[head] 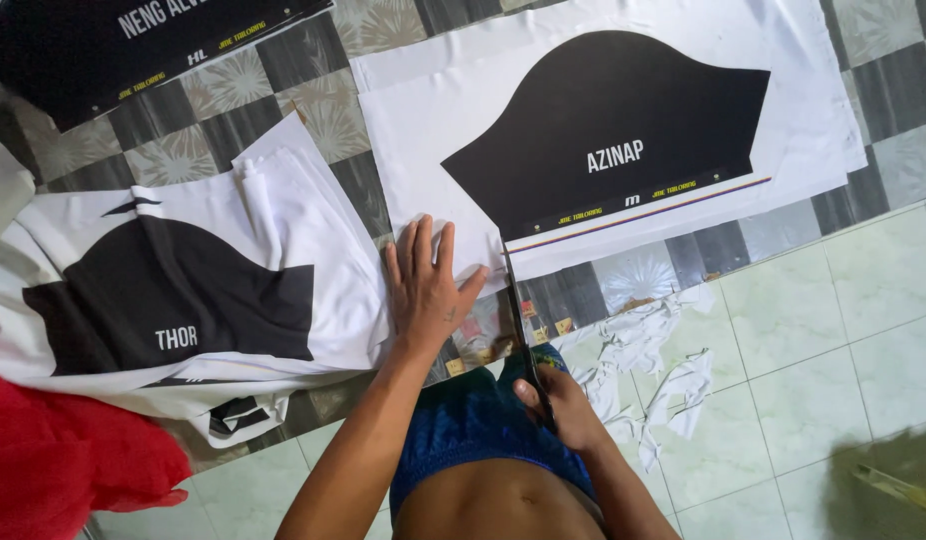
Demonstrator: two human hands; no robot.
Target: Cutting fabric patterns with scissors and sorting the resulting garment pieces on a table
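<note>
Item: white fabric sheet [423, 130], smooth and thin, printed with a black curved panel [603, 130]; lies flat on a patterned grey mat [313, 60] on the floor.
Left hand [423, 285]: flat, fingers spread, pressing the sheet's near-left corner.
Right hand [563, 405]: closed round the handles of scissors [518, 310], blades entering the sheet's near edge just below the black panel.
Adjacent: second white printed piece [183, 290], rumpled, left; red cloth [63, 460] beyond it; ragged white offcuts [653, 350] on pale green tiles [833, 330], open floor right.
</note>
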